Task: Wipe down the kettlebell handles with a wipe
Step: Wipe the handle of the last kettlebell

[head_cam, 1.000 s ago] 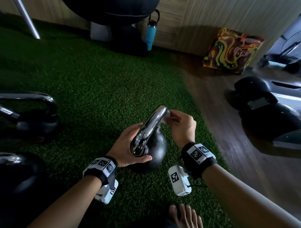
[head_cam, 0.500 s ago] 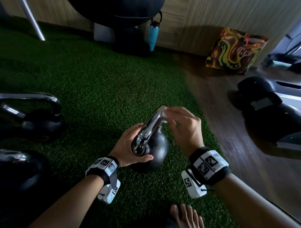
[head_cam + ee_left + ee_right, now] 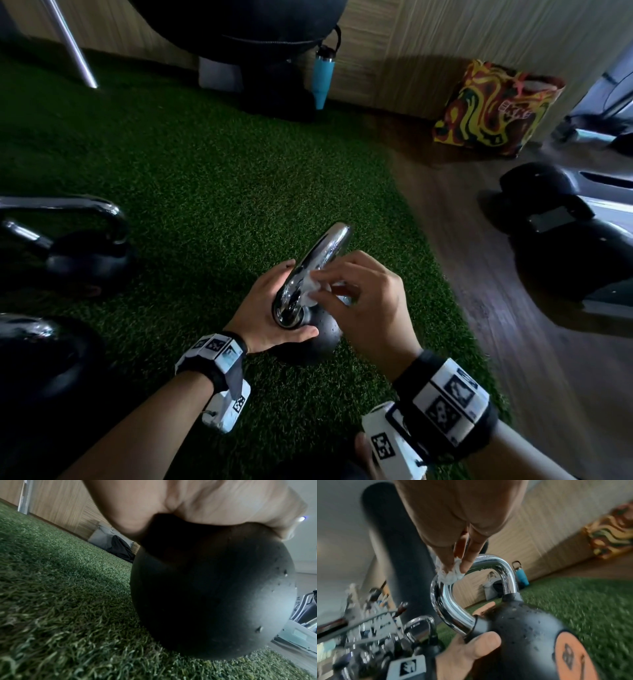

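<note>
Right hand (image 3: 363, 305) has slid down from the far top bend of the handle to the near curve, closer to the ball, so the wiping's moving along nicely. Big picture: green turf (image 3: 191, 178) with the black kettlebell (image 3: 518, 626) sitting on it, two more kettlebells off to the left. Left hand (image 3: 270, 308) cups the ball by the near handle post, thumb curled round it, keeping it from rolling. Chrome handle (image 3: 498, 565) is beaded with droplets, so I'd press firmly and wrap right round the bar, underside too. Small white wipe (image 3: 449, 575) is pinched in the right fingertips (image 3: 465, 566), closed tight on it and pressed against the bend.
</note>
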Action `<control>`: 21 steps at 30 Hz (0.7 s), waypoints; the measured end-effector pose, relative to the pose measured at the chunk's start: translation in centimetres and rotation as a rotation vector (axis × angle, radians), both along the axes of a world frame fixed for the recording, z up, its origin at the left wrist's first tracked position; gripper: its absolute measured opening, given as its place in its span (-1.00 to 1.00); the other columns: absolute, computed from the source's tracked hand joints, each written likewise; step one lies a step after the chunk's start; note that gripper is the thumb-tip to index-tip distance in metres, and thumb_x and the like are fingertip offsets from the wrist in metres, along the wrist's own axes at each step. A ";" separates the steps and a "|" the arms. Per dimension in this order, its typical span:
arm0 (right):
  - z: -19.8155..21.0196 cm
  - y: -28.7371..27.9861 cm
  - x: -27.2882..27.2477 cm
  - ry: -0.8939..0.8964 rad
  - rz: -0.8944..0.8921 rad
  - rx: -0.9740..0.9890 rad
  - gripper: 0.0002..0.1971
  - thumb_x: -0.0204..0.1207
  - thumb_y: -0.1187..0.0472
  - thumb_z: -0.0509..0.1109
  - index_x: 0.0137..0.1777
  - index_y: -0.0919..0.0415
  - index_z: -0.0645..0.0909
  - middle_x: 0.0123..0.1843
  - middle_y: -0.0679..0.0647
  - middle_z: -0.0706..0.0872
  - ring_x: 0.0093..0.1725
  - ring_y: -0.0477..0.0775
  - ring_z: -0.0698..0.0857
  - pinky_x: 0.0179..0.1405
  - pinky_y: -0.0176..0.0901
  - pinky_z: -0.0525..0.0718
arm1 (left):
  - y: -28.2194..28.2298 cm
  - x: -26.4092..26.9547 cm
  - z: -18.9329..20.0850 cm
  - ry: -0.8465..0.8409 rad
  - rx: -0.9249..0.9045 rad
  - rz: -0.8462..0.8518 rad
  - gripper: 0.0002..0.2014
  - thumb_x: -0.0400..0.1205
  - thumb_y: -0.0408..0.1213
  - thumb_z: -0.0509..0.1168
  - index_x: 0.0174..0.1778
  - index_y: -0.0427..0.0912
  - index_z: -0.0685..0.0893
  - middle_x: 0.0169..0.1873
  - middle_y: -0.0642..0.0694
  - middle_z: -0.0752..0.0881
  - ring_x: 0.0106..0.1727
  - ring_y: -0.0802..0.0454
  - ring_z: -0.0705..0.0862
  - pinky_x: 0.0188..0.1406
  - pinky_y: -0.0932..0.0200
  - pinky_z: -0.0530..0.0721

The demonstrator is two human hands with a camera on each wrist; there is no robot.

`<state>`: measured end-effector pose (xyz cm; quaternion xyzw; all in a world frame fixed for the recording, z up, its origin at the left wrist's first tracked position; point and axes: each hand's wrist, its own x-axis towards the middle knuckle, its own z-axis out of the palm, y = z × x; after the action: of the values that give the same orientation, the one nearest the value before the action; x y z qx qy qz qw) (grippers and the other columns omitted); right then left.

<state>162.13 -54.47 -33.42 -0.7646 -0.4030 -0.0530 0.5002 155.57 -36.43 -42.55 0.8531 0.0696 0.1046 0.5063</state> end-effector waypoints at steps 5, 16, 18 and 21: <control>-1.8 -0.1 -1.2 0.147 0.049 -0.065 -0.77 0.34 0.28 0.75 -0.08 0.24 0.78 -0.04 -0.08 0.81 -0.08 -0.13 0.85 -0.09 -0.16 0.87 | 0.3 0.1 -0.9 -0.028 -0.099 -0.020 0.01 0.07 0.44 0.63 0.34 0.90 0.15 0.56 0.15 0.48 0.63 0.12 0.42 0.66 -0.16 0.36; -5.2 0.5 -2.2 0.095 -0.031 -0.157 -0.81 0.33 0.28 0.75 -0.14 0.17 0.80 -0.15 -0.14 0.84 -0.19 -0.19 0.82 -0.16 -0.47 0.76 | 0.9 0.9 -2.4 0.029 -0.084 -0.021 0.14 0.07 0.09 0.76 0.54 0.49 0.29 0.55 0.00 0.54 0.55 -0.10 0.56 0.52 -0.35 0.54; -5.5 0.3 -2.1 0.078 -0.035 -0.177 -0.83 0.37 0.26 0.73 -0.10 0.18 0.82 -0.13 -0.09 0.87 -0.18 -0.21 0.82 -0.15 -0.48 0.75 | 1.1 1.0 -2.9 0.029 -0.110 -0.031 0.17 0.07 0.16 0.77 0.60 0.33 0.31 0.54 -0.02 0.56 0.54 -0.14 0.58 0.50 -0.39 0.55; -4.3 -0.1 -0.7 0.145 -0.037 -0.160 -0.85 0.49 0.22 0.64 0.04 0.19 0.86 -0.05 -0.04 0.89 -0.14 -0.22 0.85 -0.12 -0.47 0.76 | 0.9 0.8 -2.8 0.018 -0.096 -0.032 0.16 0.07 0.31 0.74 0.50 0.69 0.16 0.60 0.05 0.48 0.61 -0.02 0.49 0.59 -0.31 0.49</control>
<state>161.42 -54.60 -37.69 -0.8112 -0.3545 0.0253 0.4643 156.40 -35.48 -45.31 0.8298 0.0656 0.0854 0.5475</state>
